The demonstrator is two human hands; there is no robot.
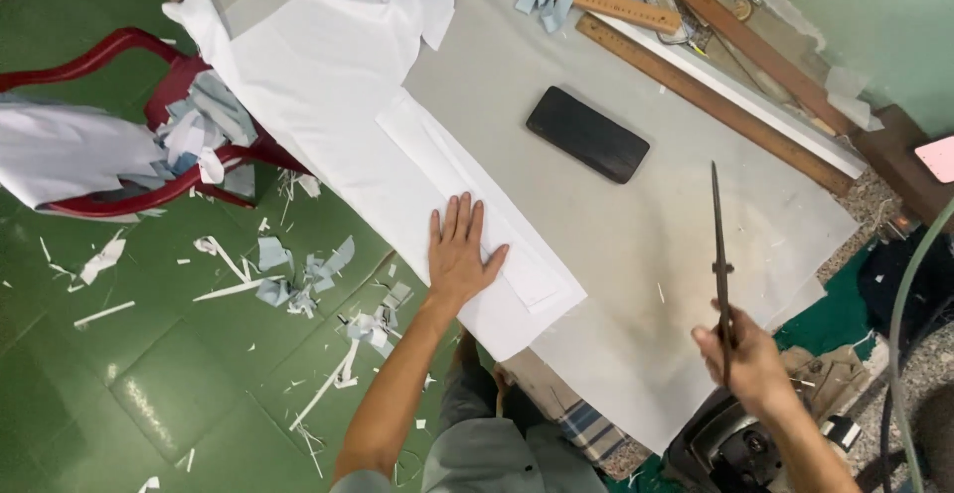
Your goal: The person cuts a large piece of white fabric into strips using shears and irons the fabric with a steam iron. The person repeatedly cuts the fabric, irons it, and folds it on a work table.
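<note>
The left hand (459, 251) lies flat, fingers spread, on a folded white fabric piece (467, 195) at the near edge of the desk (636, 254). The right hand (747, 359) is raised beside the desk and is closed around the handles of dark scissors (719, 254), whose blades point away from the person. A black oblong block (587, 134) lies on the desk, apart from both hands. Wooden rulers (715, 103) lie along the far edge. Fabric scraps (298, 279) are scattered on the green floor (149, 374), near a red chair (169, 85).
</note>
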